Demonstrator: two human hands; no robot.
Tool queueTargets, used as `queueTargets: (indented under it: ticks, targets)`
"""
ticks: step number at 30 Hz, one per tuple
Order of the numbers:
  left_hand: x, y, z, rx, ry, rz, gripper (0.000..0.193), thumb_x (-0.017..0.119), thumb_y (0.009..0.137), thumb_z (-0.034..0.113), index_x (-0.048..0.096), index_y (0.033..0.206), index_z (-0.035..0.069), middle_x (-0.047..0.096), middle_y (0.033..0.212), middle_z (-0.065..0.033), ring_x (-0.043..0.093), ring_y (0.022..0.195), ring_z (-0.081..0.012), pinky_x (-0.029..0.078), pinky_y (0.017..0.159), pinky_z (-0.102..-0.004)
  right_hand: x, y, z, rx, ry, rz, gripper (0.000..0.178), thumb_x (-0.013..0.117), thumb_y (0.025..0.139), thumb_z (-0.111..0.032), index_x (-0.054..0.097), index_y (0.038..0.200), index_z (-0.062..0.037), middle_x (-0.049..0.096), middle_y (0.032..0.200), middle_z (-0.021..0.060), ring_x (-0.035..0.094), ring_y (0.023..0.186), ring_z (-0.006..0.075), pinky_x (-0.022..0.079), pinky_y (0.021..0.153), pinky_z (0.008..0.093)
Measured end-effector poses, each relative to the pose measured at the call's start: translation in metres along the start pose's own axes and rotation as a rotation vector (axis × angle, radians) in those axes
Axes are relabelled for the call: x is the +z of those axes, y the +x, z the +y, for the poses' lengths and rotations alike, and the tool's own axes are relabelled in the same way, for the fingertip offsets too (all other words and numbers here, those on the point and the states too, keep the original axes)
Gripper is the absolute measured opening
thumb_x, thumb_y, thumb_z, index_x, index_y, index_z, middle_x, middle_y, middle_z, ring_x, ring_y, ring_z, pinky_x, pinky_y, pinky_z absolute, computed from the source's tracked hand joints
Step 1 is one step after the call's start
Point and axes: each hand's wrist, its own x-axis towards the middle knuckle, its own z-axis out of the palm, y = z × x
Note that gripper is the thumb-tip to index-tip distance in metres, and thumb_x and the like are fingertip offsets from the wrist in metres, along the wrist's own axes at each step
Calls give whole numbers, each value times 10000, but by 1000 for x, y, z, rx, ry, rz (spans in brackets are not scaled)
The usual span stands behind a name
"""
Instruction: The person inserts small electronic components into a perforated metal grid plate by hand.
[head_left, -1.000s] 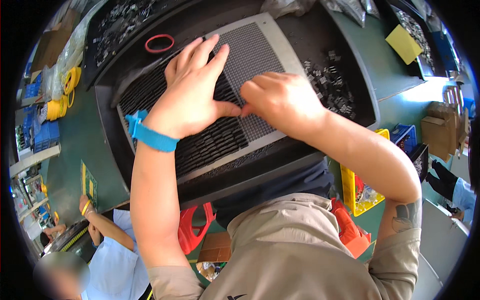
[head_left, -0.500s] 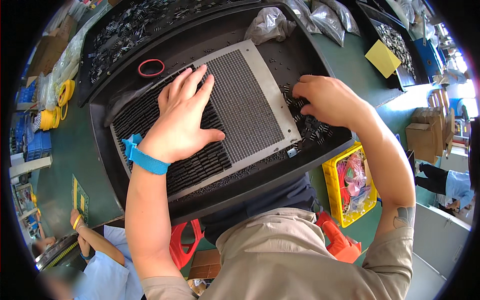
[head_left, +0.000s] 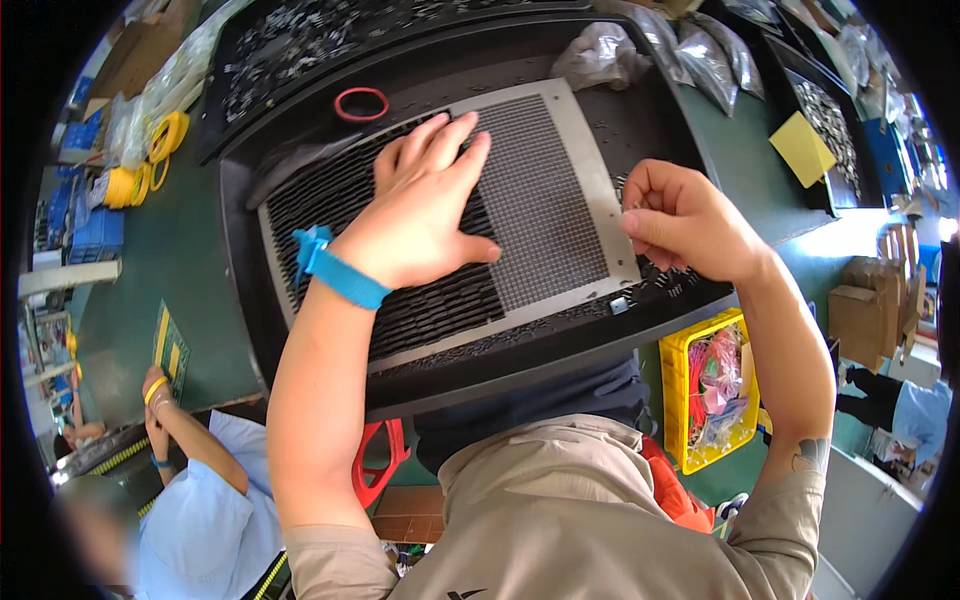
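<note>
Perforated plate (head_left: 545,190), its long axis slanting rightward and away in the tray (head_left: 480,375), lies beneath the nearer, spread left hand (head_left: 425,215) and just left of the right hand (head_left: 690,220), which pinches, on what I cannot tell.

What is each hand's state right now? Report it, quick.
Left hand: open, fingers spread over the rows of black pieces, no held item visible.
Right hand: closed in a pinch; whether it holds anything cannot be told.
</note>
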Motion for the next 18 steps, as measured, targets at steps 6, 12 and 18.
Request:
queueTargets:
  ticks: [6, 12, 18]
  targets:
    - [3, 0, 0, -37, 2, 6, 1117, 943, 732, 370, 385, 1631, 11, 283, 1726, -203, 203, 1614, -399, 178, 1306, -534, 44, 9, 11, -259, -285, -70, 221, 688, 1046, -152, 769, 1199, -15, 690, 967, 74, 658, 899, 185, 537, 813, 326]
    - [3, 0, -1, -37, 27, 10, 1110, 936, 739, 395, 393, 1626, 6, 274, 1735, -190, 210, 1615, -389, 182, 1309, -532, 74, 19, 15, -552, -652, 89, 274, 705, 956, -40, 728, 1229, -31, 651, 988, 135, 681, 895, 344, 555, 791, 413]
    - [12, 0, -7, 7, 2, 65, 1098, 919, 751, 463, 420, 1582, -52, 298, 1714, -231, 216, 1608, -404, 191, 1282, -597, 87, 37, 25, -780, -851, 132, 208, 700, 870, 21, 676, 1063, -53, 640, 962, 120, 685, 818, 369, 575, 695, 456]
